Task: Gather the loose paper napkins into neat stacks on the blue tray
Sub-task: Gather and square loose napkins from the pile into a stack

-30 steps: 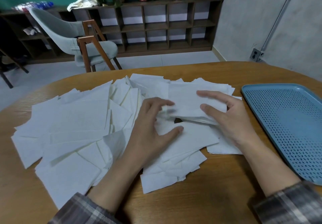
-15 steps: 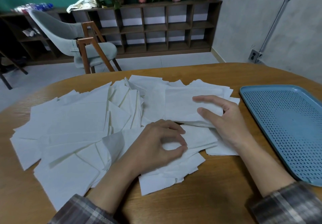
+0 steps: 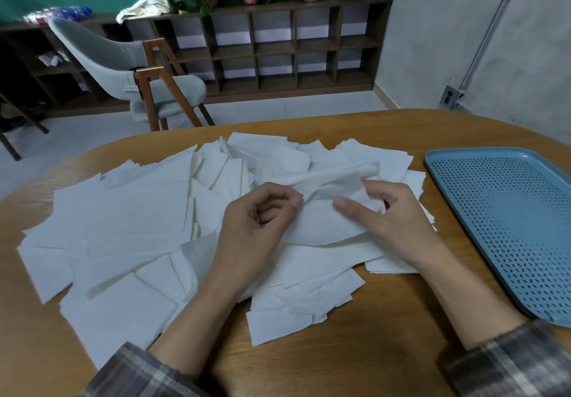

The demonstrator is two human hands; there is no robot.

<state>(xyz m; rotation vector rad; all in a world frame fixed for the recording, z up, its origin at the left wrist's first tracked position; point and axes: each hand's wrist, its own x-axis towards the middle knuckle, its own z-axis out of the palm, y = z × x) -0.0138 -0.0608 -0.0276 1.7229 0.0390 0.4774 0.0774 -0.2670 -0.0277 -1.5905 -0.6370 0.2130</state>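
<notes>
Several loose white paper napkins (image 3: 129, 229) lie scattered in a wide pile across the wooden table. My right hand (image 3: 392, 220) grips a small bunch of napkins (image 3: 330, 186) lifted slightly off the pile, thumb on top and fingers curled under. My left hand (image 3: 256, 229) sits just left of that bunch with curled fingers, pinching its left edge. The blue perforated tray (image 3: 506, 223) lies to the right of the pile with nothing on it.
The round wooden table (image 3: 370, 350) has bare wood at the front and between the pile and the tray. A grey chair (image 3: 136, 78) with wooden legs stands beyond the far edge. Dark shelving (image 3: 278, 47) with potted plants lines the back wall.
My right hand has curled round the napkins it was pressing flat and raised them. My left hand moved up from the lower pile to the left edge of the bunch.
</notes>
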